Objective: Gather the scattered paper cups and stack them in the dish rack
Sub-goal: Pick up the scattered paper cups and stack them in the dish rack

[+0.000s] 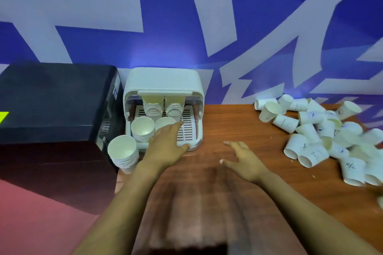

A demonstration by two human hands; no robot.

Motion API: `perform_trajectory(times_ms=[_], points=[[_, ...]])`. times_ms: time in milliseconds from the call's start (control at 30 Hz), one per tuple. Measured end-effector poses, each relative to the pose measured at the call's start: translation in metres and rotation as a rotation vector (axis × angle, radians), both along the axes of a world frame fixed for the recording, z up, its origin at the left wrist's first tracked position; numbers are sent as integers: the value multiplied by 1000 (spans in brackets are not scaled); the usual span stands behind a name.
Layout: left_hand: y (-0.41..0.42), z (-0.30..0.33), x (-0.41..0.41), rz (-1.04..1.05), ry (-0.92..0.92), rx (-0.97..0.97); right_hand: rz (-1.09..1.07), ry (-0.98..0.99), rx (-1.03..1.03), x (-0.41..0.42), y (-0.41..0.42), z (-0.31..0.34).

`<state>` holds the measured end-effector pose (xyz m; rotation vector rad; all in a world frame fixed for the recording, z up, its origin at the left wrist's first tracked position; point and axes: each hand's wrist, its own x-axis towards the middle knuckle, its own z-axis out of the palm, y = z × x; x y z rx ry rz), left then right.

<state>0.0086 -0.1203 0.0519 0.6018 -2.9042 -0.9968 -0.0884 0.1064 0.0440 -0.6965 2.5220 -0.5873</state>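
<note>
The white dish rack (163, 80) stands at the back left of the wooden table with its lid up. Inside it are two tall stacks of paper cups (153, 105) at the back and two shorter stacks (143, 128) in front. Another stack of cups (123, 152) stands on the table just left of the rack. My left hand (165, 144) lies with straight fingers over the rack's front edge, beside a front stack, holding nothing. My right hand (241, 160) hovers open over the table to the right of the rack. A heap of scattered paper cups (323, 134) lies at the far right.
A black box-shaped appliance (53, 114) fills the left side, right against the rack. A blue and white wall (186, 16) runs behind the table. The wooden tabletop (228, 122) stretches between the rack and the cup heap.
</note>
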Motion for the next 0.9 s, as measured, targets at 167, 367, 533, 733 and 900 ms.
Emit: perform_trajectory(times_ms=[167, 367, 533, 733, 900], points=[[42, 3, -20, -36, -7, -26, -47, -16, -45, -14, 45, 2], [112, -3, -56, -11, -56, -71, -22, -37, -43, -58, 120, -8], [199, -4, -106, -46, -109, -71, -41, -45, -26, -111, 204, -18], [290, -12, -151, -52, -207, -15, -1, -60, 47, -165, 274, -28], [325, -20, -182, -50, -282, -9, 94, 96, 160, -203, 307, -35]])
